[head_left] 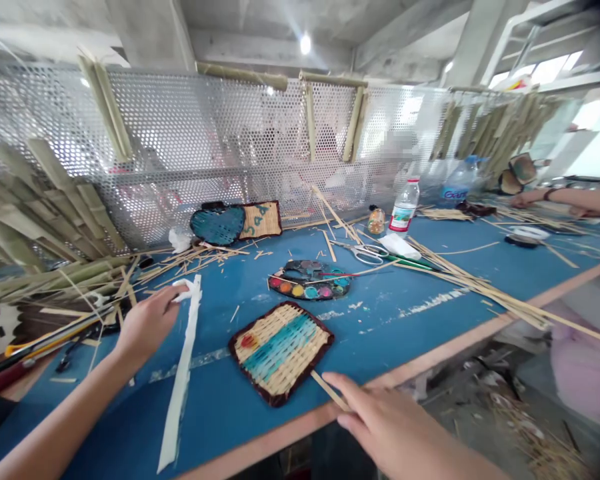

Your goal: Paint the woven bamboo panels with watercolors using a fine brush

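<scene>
Right hand (395, 427) at the near edge of the blue surface (405, 293), fingers loosely extended, tips on a thin splint (330, 391) beside the woven mat (280, 351); grip not closed. Left hand (147, 325), toward the left edge, pinches the upper end of a long white strip (183, 380) running to the near edge. Paint palette (310, 281) lies just beyond the mat; scissors (367, 253) and bottle (405, 207) sit toward the far edge.
</scene>
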